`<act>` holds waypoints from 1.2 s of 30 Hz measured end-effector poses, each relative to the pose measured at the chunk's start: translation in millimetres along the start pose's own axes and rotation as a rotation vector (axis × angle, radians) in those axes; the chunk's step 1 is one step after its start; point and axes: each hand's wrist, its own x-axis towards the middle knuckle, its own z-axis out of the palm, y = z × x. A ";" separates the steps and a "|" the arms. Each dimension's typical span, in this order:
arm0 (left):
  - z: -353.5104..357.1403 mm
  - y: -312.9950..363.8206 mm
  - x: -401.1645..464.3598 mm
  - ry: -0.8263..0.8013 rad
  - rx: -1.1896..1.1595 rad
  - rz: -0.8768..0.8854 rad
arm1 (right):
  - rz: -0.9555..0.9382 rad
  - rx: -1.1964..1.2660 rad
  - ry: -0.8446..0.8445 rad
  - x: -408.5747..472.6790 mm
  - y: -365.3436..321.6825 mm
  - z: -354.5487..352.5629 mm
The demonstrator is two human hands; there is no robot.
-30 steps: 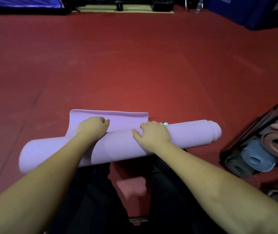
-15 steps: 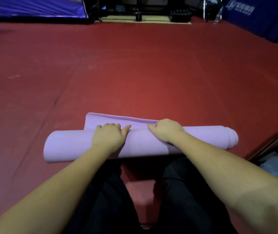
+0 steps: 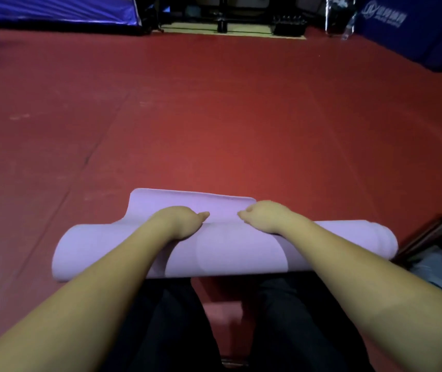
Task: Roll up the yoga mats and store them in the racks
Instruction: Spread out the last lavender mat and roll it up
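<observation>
**Both hands on a nearly rolled lilac mat**

A lilac yoga mat (image 3: pixel 228 251) lies across the red floor (image 3: pixel 214 116) just in front of the person's knees, almost fully rolled into a thick tube running left to right. A short flap of it remains unrolled, lying flat on the floor on the far side of the roll, with its left corner curving up into the tube.

The left hand (image 3: pixel 179 222) rests on top of the roll, left of centre, its fingers curled over the far side so that the grip is wrapped on the mat. The right hand (image 3: pixel 264 216) sits close beside it, right of centre, its grip likewise curled over the roll's top edge. The two thumbs point towards each other with a small gap between them.

At the right edge, part of a dark rack (image 3: pixel 434 237) shows, holding a rolled blue mat (image 3: pixel 440 277), only partly in view. Blue padding (image 3: pixel 415 36) lines the far wall.
</observation>
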 end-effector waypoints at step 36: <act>66.7 -29.1 -17.8 0.633 0.488 0.340 | 0.026 -0.012 0.241 -18.0 -22.4 -6.4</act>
